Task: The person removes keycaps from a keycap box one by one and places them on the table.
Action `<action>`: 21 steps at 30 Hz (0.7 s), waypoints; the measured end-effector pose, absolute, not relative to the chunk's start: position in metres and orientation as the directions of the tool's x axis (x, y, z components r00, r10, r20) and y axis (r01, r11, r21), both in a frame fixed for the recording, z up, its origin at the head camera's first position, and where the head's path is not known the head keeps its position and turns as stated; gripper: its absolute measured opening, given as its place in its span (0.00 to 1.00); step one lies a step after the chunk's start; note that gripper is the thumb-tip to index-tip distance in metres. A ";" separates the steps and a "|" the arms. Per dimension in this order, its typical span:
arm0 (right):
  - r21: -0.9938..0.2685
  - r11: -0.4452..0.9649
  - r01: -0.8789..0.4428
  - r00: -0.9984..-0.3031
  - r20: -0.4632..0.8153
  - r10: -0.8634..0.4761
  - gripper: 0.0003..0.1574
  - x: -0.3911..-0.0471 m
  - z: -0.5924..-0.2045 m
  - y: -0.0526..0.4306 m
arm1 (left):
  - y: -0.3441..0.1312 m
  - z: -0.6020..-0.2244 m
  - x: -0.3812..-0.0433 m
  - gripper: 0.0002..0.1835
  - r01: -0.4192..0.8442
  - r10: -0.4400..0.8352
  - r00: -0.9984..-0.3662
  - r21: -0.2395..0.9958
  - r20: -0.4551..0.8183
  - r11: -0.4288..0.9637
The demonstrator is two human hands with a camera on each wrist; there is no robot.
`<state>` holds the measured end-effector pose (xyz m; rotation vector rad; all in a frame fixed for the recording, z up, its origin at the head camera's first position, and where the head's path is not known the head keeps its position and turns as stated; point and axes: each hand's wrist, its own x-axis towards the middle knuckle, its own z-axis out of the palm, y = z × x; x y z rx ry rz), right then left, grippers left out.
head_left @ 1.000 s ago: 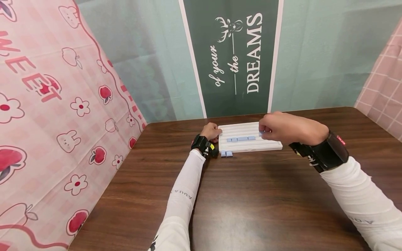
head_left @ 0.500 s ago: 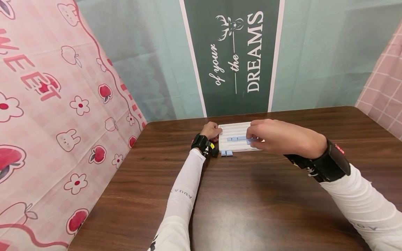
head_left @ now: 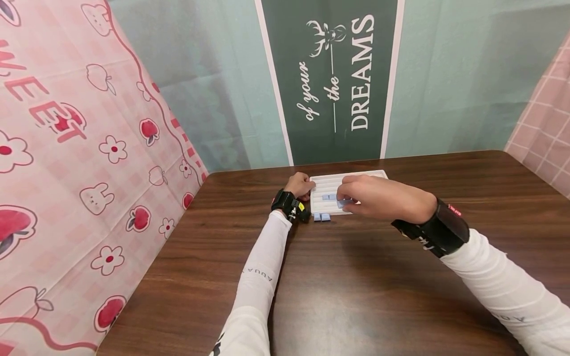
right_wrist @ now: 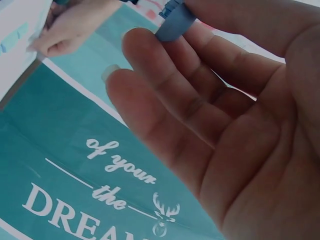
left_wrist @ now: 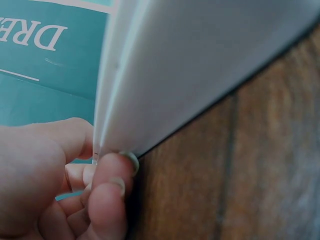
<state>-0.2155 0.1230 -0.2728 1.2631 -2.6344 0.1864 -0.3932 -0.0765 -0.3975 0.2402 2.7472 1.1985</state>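
A white ridged tray (head_left: 347,175) lies near the table's far edge. My left hand (head_left: 299,186) grips its left end; in the left wrist view, fingertips (left_wrist: 111,170) press on the tray's side wall (left_wrist: 165,70). Over the tray's near half, my right hand (head_left: 378,198) pinches a light blue keycap (right_wrist: 176,23) whose stem side shows in the right wrist view. Behind that hand, a row of blue keycaps (head_left: 328,197) sits in one groove, its right part hidden. Two more blue keycaps (head_left: 321,217) lie on the table in front of the tray's left corner.
The dark wooden table (head_left: 356,287) runs back to a green cloth wall (head_left: 445,89) with printed words. A pink patterned curtain (head_left: 111,198) hangs along the left side.
My right hand has moved left and nearer across the tray, carrying the keycap, and now covers part of the keycap row. My left hand stays at the tray's left end.
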 end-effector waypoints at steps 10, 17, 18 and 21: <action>-0.053 0.635 -0.771 -0.631 0.198 -0.750 0.05 -0.231 -0.288 0.120 | -0.076 -0.396 -0.393 0.15 0.087 0.195 -0.979 0.738 -0.062 0.669; -0.061 0.643 -0.763 -0.642 0.181 -0.745 0.06 -0.248 -0.305 0.120 | -0.076 -0.396 -0.394 0.15 0.082 0.193 -0.979 0.737 -0.067 0.671; -0.065 0.646 -0.760 -0.646 0.174 -0.743 0.06 -0.251 -0.308 0.120 | -0.076 -0.396 -0.394 0.14 0.081 0.193 -0.979 0.734 -0.069 0.674; -0.081 0.655 -0.751 -0.659 0.150 -0.737 0.05 -0.255 -0.314 0.119 | -0.076 -0.396 -0.393 0.15 0.086 0.199 -0.978 0.732 -0.068 0.675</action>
